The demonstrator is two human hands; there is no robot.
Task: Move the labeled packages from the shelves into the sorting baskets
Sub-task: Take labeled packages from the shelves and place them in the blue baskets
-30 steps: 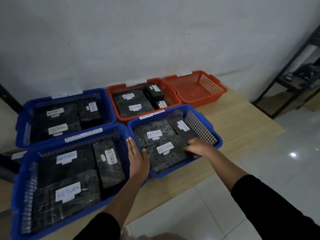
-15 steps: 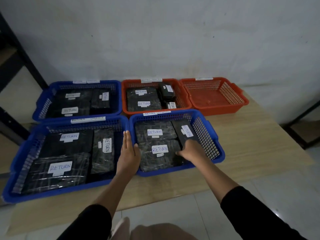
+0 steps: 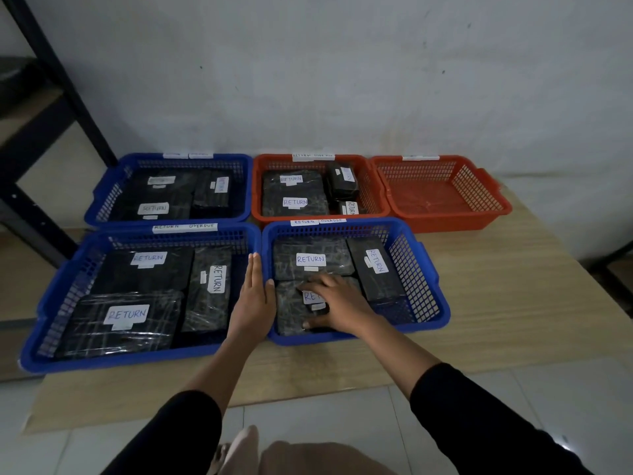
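Five baskets are set on the table [image 3: 496, 303]. The left hand [image 3: 252, 299] is laid flat, fingers straight, on the left rim of the near right blue basket [image 3: 428, 286]. Inside it, a black package [image 3: 291, 313] labeled RETURN is pressed by the spread right hand [image 3: 337, 301].

Scuffed white wall [image 3: 342, 63]; pale tiled floor [image 3: 325, 416]
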